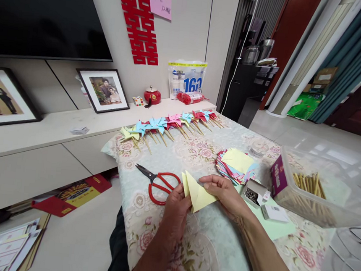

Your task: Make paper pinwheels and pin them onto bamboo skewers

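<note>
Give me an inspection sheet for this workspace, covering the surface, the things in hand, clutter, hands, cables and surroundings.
Surface: floral tablecloth over a table.
Job's things: folded yellow paper, held by both hands.
Clutter: red scissors; stack of coloured paper; row of paper pinwheels; clear box of wooden sticks; small open box of pins.
Grippers: left hand and right hand both pinch the paper.
Cables: white cable down the wall.
Surroundings: television, framed photos, red wall decoration.
</note>
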Available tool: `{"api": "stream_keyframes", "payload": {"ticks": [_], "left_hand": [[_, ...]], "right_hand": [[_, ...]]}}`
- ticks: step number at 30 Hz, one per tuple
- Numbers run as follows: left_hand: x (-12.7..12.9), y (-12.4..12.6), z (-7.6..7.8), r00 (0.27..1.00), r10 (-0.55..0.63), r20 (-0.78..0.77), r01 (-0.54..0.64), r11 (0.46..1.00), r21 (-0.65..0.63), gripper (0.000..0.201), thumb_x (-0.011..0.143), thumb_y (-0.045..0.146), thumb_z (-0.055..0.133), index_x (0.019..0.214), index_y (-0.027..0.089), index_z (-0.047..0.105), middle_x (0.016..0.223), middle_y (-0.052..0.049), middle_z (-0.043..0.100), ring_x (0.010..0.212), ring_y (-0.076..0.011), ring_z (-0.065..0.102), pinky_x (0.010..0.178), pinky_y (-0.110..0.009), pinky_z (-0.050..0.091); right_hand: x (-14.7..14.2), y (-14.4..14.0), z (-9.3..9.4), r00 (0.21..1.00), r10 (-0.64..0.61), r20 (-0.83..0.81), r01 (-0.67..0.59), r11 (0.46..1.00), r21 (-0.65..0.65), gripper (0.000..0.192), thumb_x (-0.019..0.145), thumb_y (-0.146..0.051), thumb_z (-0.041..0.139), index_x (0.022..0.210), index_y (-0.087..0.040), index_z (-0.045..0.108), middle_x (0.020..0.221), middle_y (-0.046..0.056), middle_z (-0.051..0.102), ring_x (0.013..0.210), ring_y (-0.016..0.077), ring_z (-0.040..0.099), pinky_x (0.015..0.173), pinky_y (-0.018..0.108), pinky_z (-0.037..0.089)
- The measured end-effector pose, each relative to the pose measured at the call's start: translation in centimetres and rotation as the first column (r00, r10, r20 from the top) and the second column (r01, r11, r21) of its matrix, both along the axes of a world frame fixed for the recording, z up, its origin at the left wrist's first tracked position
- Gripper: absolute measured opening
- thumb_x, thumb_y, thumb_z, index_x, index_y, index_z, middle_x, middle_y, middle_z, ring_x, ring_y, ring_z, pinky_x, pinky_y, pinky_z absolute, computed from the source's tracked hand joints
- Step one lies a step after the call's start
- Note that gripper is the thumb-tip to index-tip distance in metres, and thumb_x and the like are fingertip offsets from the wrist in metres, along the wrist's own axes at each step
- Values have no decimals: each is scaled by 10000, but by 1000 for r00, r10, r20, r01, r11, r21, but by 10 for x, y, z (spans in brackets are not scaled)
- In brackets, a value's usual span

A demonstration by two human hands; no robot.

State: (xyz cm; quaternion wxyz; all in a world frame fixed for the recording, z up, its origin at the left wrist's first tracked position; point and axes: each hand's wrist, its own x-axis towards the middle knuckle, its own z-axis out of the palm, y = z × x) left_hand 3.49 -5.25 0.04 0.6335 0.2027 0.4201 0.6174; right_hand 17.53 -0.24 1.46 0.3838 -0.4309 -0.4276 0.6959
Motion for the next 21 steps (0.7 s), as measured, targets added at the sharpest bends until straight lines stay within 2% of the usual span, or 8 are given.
{"api": "stream_keyframes", "payload": {"ticks": [5,13,18,21], "left_hand": [[1,1,-5,999,33,33,-33,999,1,504,459,141,874,936,150,711,779,-44,765,746,-220,716,677,-280,534],[-3,-5,-1,1000,-13,11,13,1000,9,341,573,223,867,848,145,682,690,-39,739,751,-242,725,675,-295,535],[-2,-8,4,999,15,45,-16,1000,24,417,626,272,847,984,118,700,801,-88,769,785,-264,732,718,-336,555],[0,-8,8,997,53,57,-55,998,24,478,609,252,848,1044,112,708,849,-103,777,819,-281,734,751,-359,561]], "right_hand": [[0,-1,-3,999,43,-11,-43,999,5,390,625,-365,858,928,-162,721,792,29,747,646,148,635,636,273,452],[2,-3,-2,997,75,5,-75,996,42,364,675,-395,847,940,-173,735,736,-4,716,598,113,591,587,233,413],[3,-2,-1,997,74,8,-74,993,89,339,748,-470,791,909,-175,750,739,12,713,619,139,605,609,256,433],[5,-2,3,993,101,-52,-94,988,126,373,816,-513,720,969,-174,753,775,42,735,651,171,637,660,297,473]]}}
